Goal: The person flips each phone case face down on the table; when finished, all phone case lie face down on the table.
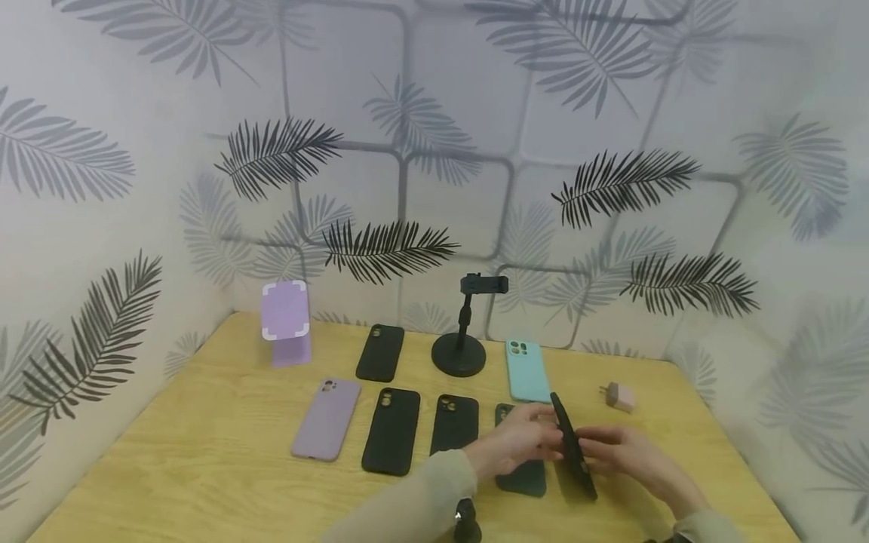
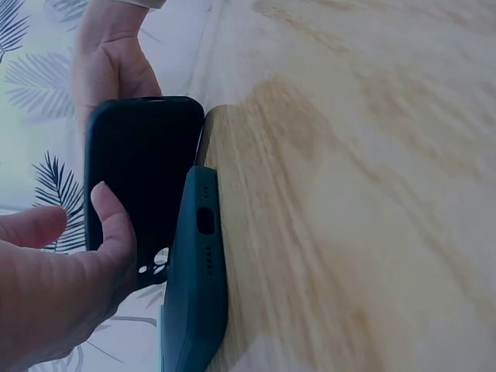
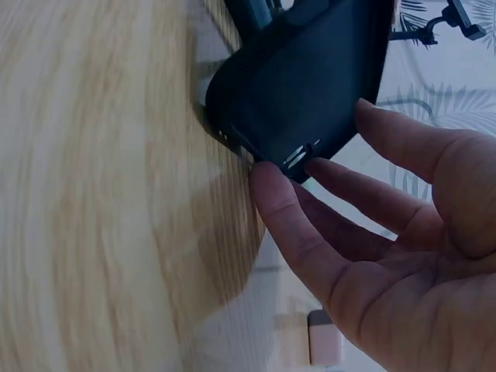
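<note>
A black phone case [image 1: 572, 449] stands tilted on its long edge on the table, between both hands. My left hand [image 1: 514, 441] holds it from the left, the thumb [image 2: 115, 221] lying on its back near the camera holes. From the right, my right hand [image 1: 631, 455] grips it, with fingertips at the camera end and the thumb [image 3: 376, 116] on its upper edge. Its hollow inside faces the right wrist camera. Under my left hand lies a dark green phone case [image 1: 526, 480], partly hidden by that hand.
Black cases [image 1: 391, 431] and a lilac case [image 1: 327, 418] lie to the left, a turquoise case [image 1: 527, 371] behind the hands. A black phone stand [image 1: 459, 354] and a lilac stand [image 1: 285, 311] rise at the back. A pink charger plug [image 1: 620, 396] sits at right.
</note>
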{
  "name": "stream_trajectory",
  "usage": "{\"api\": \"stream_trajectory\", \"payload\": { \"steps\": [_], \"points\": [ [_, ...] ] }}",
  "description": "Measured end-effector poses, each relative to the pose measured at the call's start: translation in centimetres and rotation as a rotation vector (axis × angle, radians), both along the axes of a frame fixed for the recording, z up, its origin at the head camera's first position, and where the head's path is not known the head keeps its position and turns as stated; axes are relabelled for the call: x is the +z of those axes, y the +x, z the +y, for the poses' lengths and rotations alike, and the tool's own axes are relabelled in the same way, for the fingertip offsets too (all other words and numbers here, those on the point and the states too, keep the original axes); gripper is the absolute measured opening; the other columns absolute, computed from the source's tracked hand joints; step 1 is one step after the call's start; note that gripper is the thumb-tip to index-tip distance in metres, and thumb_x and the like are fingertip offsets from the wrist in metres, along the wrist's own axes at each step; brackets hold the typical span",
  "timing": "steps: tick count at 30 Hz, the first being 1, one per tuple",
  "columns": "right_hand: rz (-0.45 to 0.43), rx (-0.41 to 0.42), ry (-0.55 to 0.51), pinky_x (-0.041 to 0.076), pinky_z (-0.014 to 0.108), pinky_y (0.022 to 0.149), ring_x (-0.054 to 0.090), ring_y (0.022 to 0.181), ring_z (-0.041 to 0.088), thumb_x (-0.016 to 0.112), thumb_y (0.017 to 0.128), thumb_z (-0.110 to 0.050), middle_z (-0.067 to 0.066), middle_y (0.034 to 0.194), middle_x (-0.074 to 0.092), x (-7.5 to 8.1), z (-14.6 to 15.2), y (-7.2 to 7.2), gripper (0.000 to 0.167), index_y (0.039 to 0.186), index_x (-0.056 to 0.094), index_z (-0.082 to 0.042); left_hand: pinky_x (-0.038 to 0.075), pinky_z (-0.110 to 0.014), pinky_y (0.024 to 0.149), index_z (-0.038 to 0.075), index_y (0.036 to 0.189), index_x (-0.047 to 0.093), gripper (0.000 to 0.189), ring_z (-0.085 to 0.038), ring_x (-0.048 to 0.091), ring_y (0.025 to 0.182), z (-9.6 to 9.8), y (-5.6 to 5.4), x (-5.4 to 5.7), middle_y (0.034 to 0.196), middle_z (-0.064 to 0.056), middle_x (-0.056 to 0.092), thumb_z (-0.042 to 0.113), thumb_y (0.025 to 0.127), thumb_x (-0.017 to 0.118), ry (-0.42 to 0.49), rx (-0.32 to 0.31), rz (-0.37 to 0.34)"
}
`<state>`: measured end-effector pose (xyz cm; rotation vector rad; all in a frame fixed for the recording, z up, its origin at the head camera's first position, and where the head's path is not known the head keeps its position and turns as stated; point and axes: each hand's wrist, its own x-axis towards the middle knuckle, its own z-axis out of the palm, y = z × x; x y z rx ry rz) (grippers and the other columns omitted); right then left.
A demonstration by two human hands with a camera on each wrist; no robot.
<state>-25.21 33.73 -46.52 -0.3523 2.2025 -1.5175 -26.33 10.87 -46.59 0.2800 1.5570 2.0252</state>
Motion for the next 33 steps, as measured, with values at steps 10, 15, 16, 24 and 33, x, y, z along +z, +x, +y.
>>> {"api": "stream_trajectory", "payload": {
  "steps": [10,15,16,24,33],
  "points": [
    [-0.122,0.023,-0.125,0.05,0.04,0.103,0.056,0.125,0.021,0.032,0.108,-0.039,0.022,0.139,0.054,-0.1,-0.4,0.1,0.063,0.139,0.041,0.016,0.05,-0.057,0.098,0.003,0.145,0.042,0.045,-0.042,0.051,0.128,0.1,0.2,-0.2,0.136,-0.022,0.054,0.007,0.101,0.051,0.019,-0.11,-0.05],
    [-0.139,0.001,-0.137,0.051,0.038,0.102,0.056,0.122,0.015,0.037,0.107,-0.038,0.015,0.138,0.056,-0.2,-0.7,0.1,0.065,0.143,0.034,0.016,0.048,-0.058,0.1,0.006,0.145,0.045,0.045,-0.044,0.049,0.13,0.2,0.1,-0.5,0.141,-0.023,0.051,0.014,0.101,0.053,-0.025,-0.135,-0.014],
    [-0.142,0.001,-0.144,0.051,0.038,0.101,0.056,0.122,0.015,0.038,0.107,-0.037,0.015,0.139,0.055,-0.2,-0.7,0.0,0.065,0.144,0.031,0.016,0.048,-0.057,0.1,0.006,0.145,0.046,0.045,-0.043,0.049,0.13,0.2,0.0,-0.6,0.141,-0.023,0.051,0.014,0.101,0.054,-0.036,-0.136,-0.008],
    [-0.13,-0.088,-0.128,0.052,0.039,0.099,0.058,0.119,0.02,0.042,0.106,-0.034,0.026,0.145,0.046,-0.8,0.5,-0.1,0.075,0.148,0.009,0.018,0.05,-0.054,0.099,0.002,0.14,0.049,0.042,-0.04,0.053,0.128,0.6,-0.1,-0.4,0.144,-0.021,0.047,0.008,0.099,0.055,-0.07,-0.131,0.025],
    [-0.053,-0.156,-0.137,0.055,0.032,0.092,0.066,0.106,0.014,0.053,0.102,-0.023,0.004,0.119,0.065,-0.6,1.6,-0.2,0.066,0.147,0.023,0.014,0.051,-0.053,0.098,-0.002,0.139,0.049,0.042,-0.048,0.043,0.133,0.6,-0.2,0.0,0.148,-0.025,0.041,0.005,0.098,0.056,-0.098,-0.114,0.035]
  ]
}}
